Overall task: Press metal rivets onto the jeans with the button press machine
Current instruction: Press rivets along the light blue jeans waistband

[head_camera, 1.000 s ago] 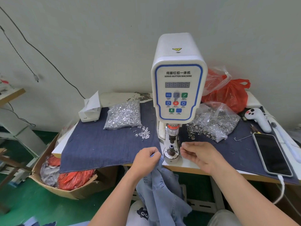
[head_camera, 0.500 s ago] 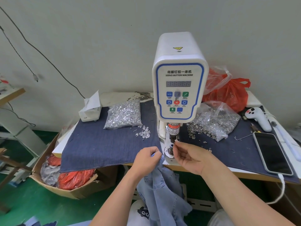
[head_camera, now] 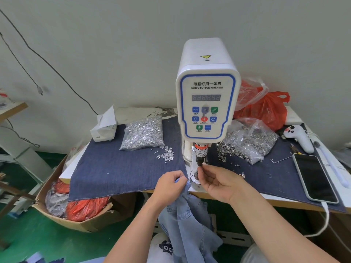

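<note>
Jeans of pale, washed blue denim hang off the near edge of the table, bunched into soft folds with a seam running down them. Their top edge is gathered up just left of the press base. The left hand grips that edge, fingers curled round the cloth. The right hand is raised to the black punch of the machine, thumb and forefinger pinched together at its tip; whether a rivet sits between them is too small to tell. The two hands are close but not touching. The machine is white with a blue-rimmed panel marked SERVO BUTTON MACHINE, a blank display and coloured keys. Dark denim cloth covers the table. On it, far left, lies a clear bag of shiny rivets, with loose ones spilled just beside it. Right of the machine sits another bag of metal rings. A phone lies near the right edge.
</note>
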{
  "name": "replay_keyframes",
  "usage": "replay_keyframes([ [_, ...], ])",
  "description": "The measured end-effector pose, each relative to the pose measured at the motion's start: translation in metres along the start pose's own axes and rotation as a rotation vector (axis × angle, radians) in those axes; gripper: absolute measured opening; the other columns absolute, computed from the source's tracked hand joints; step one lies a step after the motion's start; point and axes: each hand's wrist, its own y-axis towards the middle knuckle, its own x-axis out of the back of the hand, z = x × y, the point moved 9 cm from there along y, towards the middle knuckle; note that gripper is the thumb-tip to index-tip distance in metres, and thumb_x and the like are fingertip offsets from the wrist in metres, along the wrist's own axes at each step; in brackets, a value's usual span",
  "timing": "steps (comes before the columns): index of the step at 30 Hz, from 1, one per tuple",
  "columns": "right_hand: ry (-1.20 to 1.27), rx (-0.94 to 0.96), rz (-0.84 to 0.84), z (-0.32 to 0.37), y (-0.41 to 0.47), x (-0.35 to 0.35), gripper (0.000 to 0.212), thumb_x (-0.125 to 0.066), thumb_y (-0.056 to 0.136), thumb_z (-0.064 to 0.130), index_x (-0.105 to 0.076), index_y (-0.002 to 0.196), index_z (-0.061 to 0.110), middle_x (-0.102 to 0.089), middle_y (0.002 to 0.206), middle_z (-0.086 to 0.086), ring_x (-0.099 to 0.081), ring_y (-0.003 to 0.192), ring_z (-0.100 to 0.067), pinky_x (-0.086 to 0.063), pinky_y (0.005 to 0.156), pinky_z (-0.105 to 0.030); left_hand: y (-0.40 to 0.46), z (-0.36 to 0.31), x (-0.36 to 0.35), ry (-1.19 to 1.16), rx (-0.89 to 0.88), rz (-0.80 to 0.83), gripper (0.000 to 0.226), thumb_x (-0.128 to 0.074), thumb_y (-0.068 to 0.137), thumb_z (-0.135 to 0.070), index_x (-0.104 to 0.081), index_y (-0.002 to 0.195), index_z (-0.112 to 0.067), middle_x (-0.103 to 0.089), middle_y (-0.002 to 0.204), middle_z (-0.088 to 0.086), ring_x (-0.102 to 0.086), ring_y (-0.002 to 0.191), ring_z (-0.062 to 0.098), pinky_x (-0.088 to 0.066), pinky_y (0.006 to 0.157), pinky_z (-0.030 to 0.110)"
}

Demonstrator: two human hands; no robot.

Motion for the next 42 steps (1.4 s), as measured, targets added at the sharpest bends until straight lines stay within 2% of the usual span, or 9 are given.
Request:
replay_keyframes([
  [8,0.065,-0.017,0.024,-0.003,0.003,-0.003,0.011,-0.064,0.096,-0.002,-0.068,0.092,-0.011,-0.071,0.072,-0.021,-0.066,0.076,-0.023,-0.062,0.053,-0.029,0.0,0.002,-0.001,-0.036,0.002,0.018,0.028,-0.05,0.085,-0.031,-0.041,0.058,-0.027,-0.038,0.058,-0.012,-0.032,0.059,0.006,-0.03,0.059,0.031],
  [13,-0.024,0.053,0.092,0.005,0.004,0.007,0.016,-0.062,0.097,0.002,-0.07,0.093,-0.012,-0.075,0.088,-0.025,-0.075,0.07,-0.024,-0.063,0.058,-0.027,-0.005,-0.003,-0.001,-0.13,-0.031,0.106,0.026,-0.055,0.094,-0.029,-0.06,0.072,-0.016,-0.052,0.067,-0.008,-0.043,0.068,0.008,-0.037,0.069,0.033],
  [16,-0.327,0.215,0.061,0.023,0.0,0.03,0.021,-0.062,0.1,0.012,-0.076,0.102,-0.004,-0.078,0.096,-0.02,-0.074,0.07,-0.016,-0.059,0.056,-0.024,-0.019,-0.011,0.0,-0.252,-0.08,0.261,0.029,-0.055,0.103,-0.03,-0.073,0.086,-0.013,-0.066,0.085,0.014,-0.056,0.082,0.012,-0.045,0.082,0.033],
  [20,-1.134,0.664,-0.231,0.074,-0.022,0.05,0.017,-0.063,0.1,0.026,-0.079,0.095,0.025,-0.074,0.073,0.004,-0.056,0.056,-0.007,-0.049,0.058,-0.025,-0.038,-0.021,0.003,-0.323,-0.076,0.327,0.029,-0.056,0.106,-0.03,-0.081,0.1,-0.017,-0.075,0.106,0.02,-0.065,0.095,0.018,-0.05,0.095,0.039],
  [25,-1.626,0.678,0.203,0.035,-0.023,0.024,0.014,-0.07,0.095,0.039,-0.076,0.106,0.045,-0.072,0.097,0.025,-0.066,0.087,-0.003,-0.05,0.074,-0.016,-0.047,-0.043,-0.009,-0.38,-0.136,0.396,0.029,-0.058,0.107,-0.032,-0.08,0.106,-0.014,-0.071,0.099,0.011,-0.056,0.093,0.022,-0.042,0.091,0.041],
  [29,-1.663,0.636,0.386,0.022,-0.019,0.022,0.009,-0.07,0.096,0.038,-0.073,0.095,0.029,-0.065,0.106,0.014,-0.06,0.091,-0.01,-0.048,0.081,-0.021,-0.049,-0.045,-0.007,-0.426,-0.177,0.369,0.029,-0.06,0.106,-0.033,-0.077,0.106,-0.01,-0.066,0.1,0.027,-0.055,0.093,0.023,-0.041,0.089,0.04],
  [32,-1.747,0.631,0.439,0.025,-0.016,0.023,0.008,-0.067,0.099,0.033,-0.064,0.092,0.031,-0.064,0.097,0.015,-0.056,0.086,-0.005,-0.042,0.076,-0.017,-0.049,-0.037,-0.004,-0.431,-0.142,0.358,0.019,-0.063,0.107,-0.026,-0.077,0.107,-0.013,-0.075,0.1,0.01,-0.064,0.095,0.014,-0.047,0.091,0.031],
  [38,-1.827,0.664,0.271,0.04,0.003,0.035,0.017,-0.061,0.102,0.025,-0.061,0.086,0.03,-0.056,0.091,0.0,-0.052,0.082,-0.013,-0.044,0.081,-0.03,-0.04,-0.02,-0.006,-0.181,-0.144,0.242,0.006,-0.076,0.098,-0.026,-0.08,0.1,-0.022,-0.079,0.094,-0.005,-0.073,0.086,0.007,-0.057,0.084,0.024],
  [42,-1.832,0.634,0.268,0.041,0.008,0.04,0.022,-0.056,0.105,0.028,-0.056,0.083,0.031,-0.048,0.09,0.005,-0.046,0.076,-0.004,-0.039,0.075,-0.023,-0.035,-0.016,0.006,-0.06,-0.181,0.077,0.008,-0.074,0.091,-0.05,-0.075,0.083,-0.048,-0.073,0.087,-0.022,-0.069,0.081,-0.001,-0.051,0.074,0.015],
])
